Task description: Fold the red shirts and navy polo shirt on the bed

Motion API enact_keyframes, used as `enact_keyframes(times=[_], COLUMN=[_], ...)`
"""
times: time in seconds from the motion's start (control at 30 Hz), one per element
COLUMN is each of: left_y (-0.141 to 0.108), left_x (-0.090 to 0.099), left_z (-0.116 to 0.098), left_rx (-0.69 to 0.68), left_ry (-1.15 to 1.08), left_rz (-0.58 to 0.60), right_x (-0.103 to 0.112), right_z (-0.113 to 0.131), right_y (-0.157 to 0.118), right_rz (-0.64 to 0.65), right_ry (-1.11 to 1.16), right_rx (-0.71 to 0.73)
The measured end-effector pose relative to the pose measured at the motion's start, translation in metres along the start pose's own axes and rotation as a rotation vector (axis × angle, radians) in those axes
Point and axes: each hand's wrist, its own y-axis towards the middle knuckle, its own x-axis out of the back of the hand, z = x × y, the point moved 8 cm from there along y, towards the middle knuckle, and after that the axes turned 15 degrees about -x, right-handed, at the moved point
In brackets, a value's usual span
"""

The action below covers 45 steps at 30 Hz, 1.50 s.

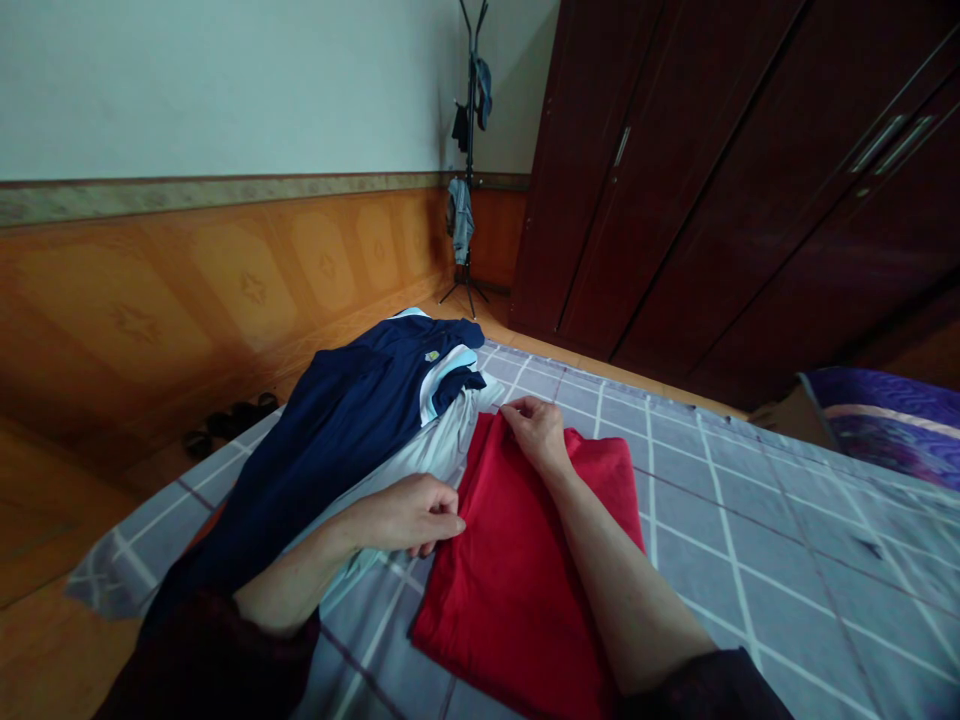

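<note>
A red garment (517,570), folded into a rough rectangle, lies on the checked bedsheet (690,500). My left hand (416,515) is closed at its left edge, thumb and curled fingers pinching the cloth. Farther up, my right hand (536,430) pinches the far left part of the same garment between thumb and fingers. Its forearm crosses over the red cloth. Left of the garment lies a navy jacket (337,400) with light blue and white trim, spread over a pale garment (420,455). The red garment's exact kind does not show.
A dark wooden wardrobe (675,200) stands beyond the bed. In the corner is a black coat rack (470,140) with a cap and clothes hanging. Dark shoes (225,425) lie on the floor at left. A purple bundle (892,420) is at the right beside a cardboard box (795,415).
</note>
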Motion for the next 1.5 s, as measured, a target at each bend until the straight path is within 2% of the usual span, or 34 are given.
enact_keyframes(times=[0.4,0.47,0.53,0.6,0.67,0.73,0.87,0.97,1.03,1.1,1.2,1.4,1.5], left_y=[-0.006,-0.004,-0.002,0.0,0.001,0.003,0.006,0.005,0.003,0.002,0.001,0.002,0.003], left_x=[-0.003,0.002,0.012,0.019,0.016,0.007,0.001,0.001,-0.001,-0.006,-0.018,-0.022,-0.022], left_z=[0.002,-0.002,-0.012,-0.029,-0.045,-0.05,-0.041,-0.04,-0.048,-0.06,-0.069,-0.065,-0.064], left_rx=[-0.001,-0.021,-0.079,-0.199,-0.334,-0.409,-0.369,-0.351,-0.396,-0.49,-0.582,-0.552,-0.535], left_ry=[0.004,0.083,0.199,0.324,0.435,0.523,0.583,0.608,0.647,0.686,0.717,0.749,0.752], left_rz=[0.074,0.013,-0.136,-0.295,-0.346,-0.292,-0.192,-0.179,-0.215,-0.248,-0.216,-0.184,-0.169], right_x=[-0.004,-0.006,-0.008,-0.008,-0.007,-0.006,-0.005,-0.007,-0.009,-0.009,-0.01,-0.034,-0.034], right_z=[0.015,0.016,0.017,0.017,0.018,0.018,0.016,0.014,0.013,0.012,0.01,0.014,0.02], right_y=[-0.006,-0.008,-0.009,-0.01,-0.01,-0.01,-0.009,-0.008,-0.006,-0.003,0.003,-0.007,-0.011], right_rz=[-0.016,-0.02,-0.019,-0.016,-0.014,-0.012,-0.006,0.009,0.031,0.066,0.159,0.515,0.559], right_ry=[-0.166,-0.198,-0.224,-0.238,-0.242,-0.236,-0.209,-0.182,-0.154,-0.108,-0.002,0.196,0.303], right_rx=[0.045,0.058,0.071,0.077,0.079,0.077,0.055,0.04,0.037,0.031,0.008,-0.028,0.0])
